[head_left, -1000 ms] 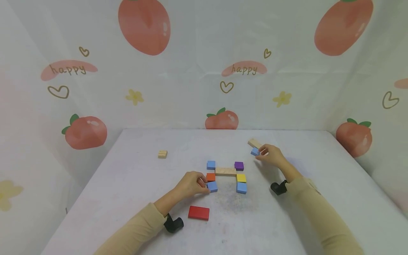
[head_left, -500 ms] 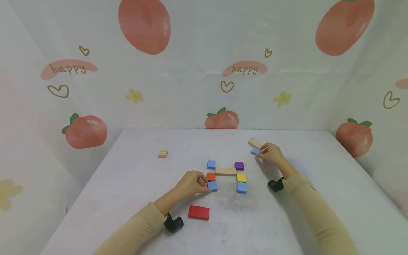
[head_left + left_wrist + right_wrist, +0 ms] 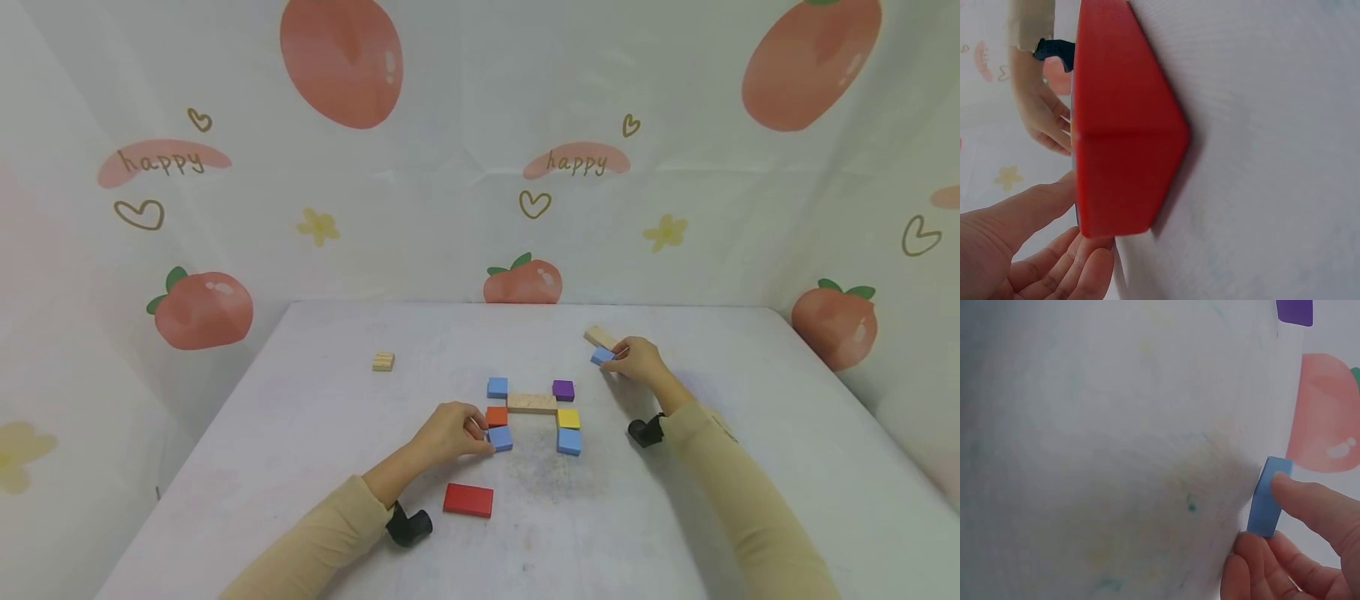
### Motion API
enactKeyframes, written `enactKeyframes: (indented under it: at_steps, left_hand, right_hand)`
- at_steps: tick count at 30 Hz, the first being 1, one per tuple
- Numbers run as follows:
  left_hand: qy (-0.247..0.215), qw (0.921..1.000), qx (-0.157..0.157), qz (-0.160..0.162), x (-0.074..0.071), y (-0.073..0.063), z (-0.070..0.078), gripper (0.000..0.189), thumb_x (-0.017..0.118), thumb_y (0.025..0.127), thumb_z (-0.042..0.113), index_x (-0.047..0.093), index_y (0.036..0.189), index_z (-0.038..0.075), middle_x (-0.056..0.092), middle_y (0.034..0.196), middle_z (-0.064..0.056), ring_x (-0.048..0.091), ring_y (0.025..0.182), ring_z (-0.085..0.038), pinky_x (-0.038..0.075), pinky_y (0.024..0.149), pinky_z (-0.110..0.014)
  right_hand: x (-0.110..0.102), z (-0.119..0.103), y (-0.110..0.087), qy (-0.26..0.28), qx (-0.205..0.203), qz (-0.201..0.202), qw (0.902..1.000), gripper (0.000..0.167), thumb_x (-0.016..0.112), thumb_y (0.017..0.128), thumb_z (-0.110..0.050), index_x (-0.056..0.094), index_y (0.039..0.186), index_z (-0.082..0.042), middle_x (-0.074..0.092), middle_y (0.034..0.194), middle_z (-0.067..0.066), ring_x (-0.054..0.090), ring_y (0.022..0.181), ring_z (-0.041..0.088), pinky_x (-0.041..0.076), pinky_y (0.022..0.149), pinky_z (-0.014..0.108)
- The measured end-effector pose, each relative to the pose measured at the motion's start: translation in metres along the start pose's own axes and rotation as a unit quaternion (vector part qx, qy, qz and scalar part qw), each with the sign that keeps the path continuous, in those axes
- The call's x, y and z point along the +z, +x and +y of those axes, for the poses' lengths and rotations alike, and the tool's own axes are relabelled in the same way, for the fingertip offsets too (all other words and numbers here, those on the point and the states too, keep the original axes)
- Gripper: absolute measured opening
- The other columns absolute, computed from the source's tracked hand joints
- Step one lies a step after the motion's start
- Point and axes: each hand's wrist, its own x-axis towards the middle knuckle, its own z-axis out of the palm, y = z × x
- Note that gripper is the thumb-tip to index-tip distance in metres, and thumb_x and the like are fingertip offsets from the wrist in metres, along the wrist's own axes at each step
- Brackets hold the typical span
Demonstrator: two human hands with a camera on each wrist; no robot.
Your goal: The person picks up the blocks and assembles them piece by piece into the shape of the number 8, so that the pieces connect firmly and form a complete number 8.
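Note:
My right hand [image 3: 639, 362] pinches a small blue block [image 3: 602, 356] between thumb and fingers, right beside a pale wooden block [image 3: 600, 337]. The right wrist view shows the thumb on one face of that blue block [image 3: 1268, 497] and the fingers at its lower end. My left hand [image 3: 447, 433] holds another blue block [image 3: 499, 438] by its left side, at the near left end of the block layout. In the left wrist view a large red block [image 3: 1125, 119] hides the left fingertips and what they grip.
The layout also has an orange-red block [image 3: 497, 416], a third blue block [image 3: 497, 387], a purple block [image 3: 563, 390], a yellow block [image 3: 567, 419], a wooden bar [image 3: 532, 404] and a blue block [image 3: 568, 442]. A small wooden block [image 3: 383, 362] lies far left on the white table [image 3: 315, 400].
My right hand and forearm have shifted slightly left, and the fingers have closed in on the far blue block. My left hand stays where it was.

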Motion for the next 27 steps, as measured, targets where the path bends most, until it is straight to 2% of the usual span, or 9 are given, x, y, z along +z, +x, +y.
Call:
enactKeyframes:
  at_steps: [4, 10, 22, 27]
  left_hand:
    - [0.001, 1.0000, -0.002, 0.000, 0.0002, 0.0000, -0.0002, 0.027, 0.078, 0.074, 0.015, 0.066, 0.095, 0.004, 0.065, 0.077, -0.002, 0.054, 0.069, -0.011, 0.046, 0.060, -0.020]
    - [-0.002, 1.0000, -0.006, -0.001, 0.0003, 0.0001, 0.0002, 0.027, 0.078, 0.074, 0.015, 0.066, 0.095, 0.004, 0.065, 0.076, -0.002, 0.054, 0.069, -0.011, 0.046, 0.060, -0.020]
    - [-0.002, 1.0000, -0.001, 0.001, 0.0004, 0.0007, -0.0011, 0.027, 0.078, 0.074, 0.015, 0.066, 0.095, 0.004, 0.065, 0.077, -0.002, 0.055, 0.070, -0.010, 0.046, 0.061, -0.020]
    - [-0.004, 1.0000, 0.002, 0.001, 0.0001, 0.0008, -0.0014, 0.028, 0.078, 0.073, 0.015, 0.066, 0.095, 0.003, 0.066, 0.077, -0.003, 0.055, 0.070, -0.010, 0.046, 0.061, -0.020]
  right_hand:
    - [-0.0008, -0.0012, -0.0011, -0.001, -0.008, 0.004, 1.0000, 0.042, 0.067, 0.082, -0.018, 0.052, 0.108, 0.013, 0.058, 0.107, 0.029, 0.056, 0.094, 0.034, 0.048, 0.083, 0.041]
    - [-0.0006, -0.0018, -0.0016, 0.004, 0.003, 0.001, 1.0000, 0.040, 0.068, 0.082, -0.016, 0.053, 0.106, 0.012, 0.058, 0.101, 0.025, 0.055, 0.088, 0.028, 0.048, 0.079, 0.037]
    - [-0.0007, -0.0029, -0.0041, 0.013, 0.004, -0.007, 0.9999, 0.041, 0.069, 0.082, -0.016, 0.054, 0.108, 0.010, 0.060, 0.104, 0.025, 0.057, 0.090, 0.028, 0.049, 0.079, 0.035]
    - [-0.0002, -0.0040, -0.0044, 0.018, -0.009, -0.013, 0.9997, 0.040, 0.069, 0.082, -0.015, 0.054, 0.109, 0.010, 0.061, 0.105, 0.025, 0.058, 0.090, 0.027, 0.049, 0.078, 0.033]
